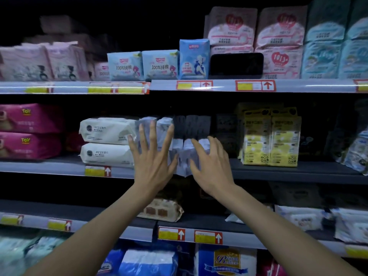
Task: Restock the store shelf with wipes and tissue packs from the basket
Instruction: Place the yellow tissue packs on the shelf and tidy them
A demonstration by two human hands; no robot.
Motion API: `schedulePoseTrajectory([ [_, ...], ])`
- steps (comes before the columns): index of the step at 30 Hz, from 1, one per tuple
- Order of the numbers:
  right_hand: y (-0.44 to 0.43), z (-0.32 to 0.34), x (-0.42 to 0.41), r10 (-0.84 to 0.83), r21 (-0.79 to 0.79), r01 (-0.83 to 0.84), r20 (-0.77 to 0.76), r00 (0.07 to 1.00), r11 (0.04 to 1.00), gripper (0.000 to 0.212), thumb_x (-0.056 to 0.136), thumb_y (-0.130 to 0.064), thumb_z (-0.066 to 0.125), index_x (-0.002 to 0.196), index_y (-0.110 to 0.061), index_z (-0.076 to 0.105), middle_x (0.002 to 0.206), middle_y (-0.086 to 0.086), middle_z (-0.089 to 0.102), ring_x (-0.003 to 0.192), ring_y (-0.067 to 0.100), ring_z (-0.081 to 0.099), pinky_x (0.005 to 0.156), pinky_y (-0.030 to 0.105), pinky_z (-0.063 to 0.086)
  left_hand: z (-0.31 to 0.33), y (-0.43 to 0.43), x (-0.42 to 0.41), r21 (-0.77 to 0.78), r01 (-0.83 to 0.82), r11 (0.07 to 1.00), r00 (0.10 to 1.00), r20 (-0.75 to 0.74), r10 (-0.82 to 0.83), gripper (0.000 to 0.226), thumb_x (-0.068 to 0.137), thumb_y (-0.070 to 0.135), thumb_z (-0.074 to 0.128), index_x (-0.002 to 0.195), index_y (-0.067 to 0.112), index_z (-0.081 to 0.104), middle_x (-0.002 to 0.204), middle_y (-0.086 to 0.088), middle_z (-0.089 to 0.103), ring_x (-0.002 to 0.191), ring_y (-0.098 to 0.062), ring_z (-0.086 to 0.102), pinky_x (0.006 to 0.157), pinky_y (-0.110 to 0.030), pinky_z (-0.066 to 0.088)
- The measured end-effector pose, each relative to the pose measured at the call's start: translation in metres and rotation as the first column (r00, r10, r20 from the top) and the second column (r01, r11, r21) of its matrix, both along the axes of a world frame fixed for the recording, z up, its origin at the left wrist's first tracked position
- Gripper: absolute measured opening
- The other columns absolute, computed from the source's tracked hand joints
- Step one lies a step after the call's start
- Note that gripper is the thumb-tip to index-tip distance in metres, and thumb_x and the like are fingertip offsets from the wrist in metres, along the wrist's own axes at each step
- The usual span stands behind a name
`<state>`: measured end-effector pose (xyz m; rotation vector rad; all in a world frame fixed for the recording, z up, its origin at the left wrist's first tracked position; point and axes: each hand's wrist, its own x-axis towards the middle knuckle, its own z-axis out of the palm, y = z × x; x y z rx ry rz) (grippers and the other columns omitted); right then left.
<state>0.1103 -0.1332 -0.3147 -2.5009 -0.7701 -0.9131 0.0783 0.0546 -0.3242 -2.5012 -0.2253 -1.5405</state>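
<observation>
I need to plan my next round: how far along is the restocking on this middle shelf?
Done: two white wipes packs lie stacked on the middle shelf, and yellow packs stand to the right. In hand: the left hand and right hand, fingers spread, press a bluish bundle of packs at the shelf's front edge. Left: unclear, since the basket is out of view.

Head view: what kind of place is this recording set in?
Most likely a shop aisle for hygiene and paper goods. Tiered shelves carry red and yellow price tags on their edges, stacked white wipes packs and boxed yellow packs, while both hands press blue-grey packs onto the middle shelf.
</observation>
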Motion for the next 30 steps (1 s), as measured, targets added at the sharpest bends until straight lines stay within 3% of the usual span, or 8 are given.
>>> schedulePoseTrajectory([
  [7, 0.023, -0.018, 0.023, -0.074, 0.034, 0.071, 0.091, 0.993, 0.997, 0.061, 0.099, -0.057, 0.036, 0.153, -0.028, 0.041, 0.155, 0.016, 0.038, 0.148, 0.040, 0.027, 0.118, 0.053, 0.032, -0.010, 0.018, 0.030, 0.006, 0.027, 1.000, 1.000, 0.001, -0.027, 0.083, 0.101, 0.071, 0.029, 0.166, 0.029, 0.001, 0.172, -0.021, -0.006, 0.157, -0.049, -0.007, 0.119, -0.074, 0.006],
  [19, 0.041, -0.032, 0.060, -0.119, 0.072, 0.105, 0.230, 0.966, 0.992, 0.055, 0.098, -0.049, 0.045, 0.143, -0.018, 0.051, 0.141, 0.017, 0.045, 0.132, 0.041, 0.038, 0.096, 0.049, 0.049, -0.015, 0.035, 0.066, 0.076, 0.093, 0.993, 0.987, 0.121, -0.101, 0.079, 0.101, 0.067, 0.037, 0.164, 0.023, 0.021, 0.168, -0.028, 0.011, 0.154, -0.057, 0.007, 0.115, -0.077, 0.011],
  [24, 0.038, -0.031, 0.053, -0.117, 0.041, 0.110, 0.234, 0.965, 0.993, 0.055, 0.098, -0.049, 0.045, 0.142, -0.017, 0.050, 0.140, 0.018, 0.045, 0.132, 0.041, 0.038, 0.101, 0.051, 0.045, -0.013, 0.032, 0.057, 0.052, 0.102, 0.993, 0.992, 0.075, -0.106, 0.078, 0.102, 0.067, 0.036, 0.164, 0.023, 0.020, 0.168, -0.027, 0.011, 0.154, -0.056, 0.006, 0.116, -0.077, 0.011],
  [30, 0.042, -0.023, 0.030, -0.218, -0.021, 0.228, 0.212, 0.953, 0.973, 0.054, 0.100, -0.049, 0.047, 0.145, -0.019, 0.048, 0.149, 0.017, 0.045, 0.146, 0.050, 0.027, 0.121, 0.063, 0.020, -0.010, 0.033, 0.031, 0.062, 0.124, 0.990, 0.991, -0.051, -0.121, 0.080, 0.101, 0.067, 0.035, 0.166, 0.025, 0.014, 0.172, -0.022, 0.002, 0.157, -0.049, -0.002, 0.121, -0.071, 0.010],
])
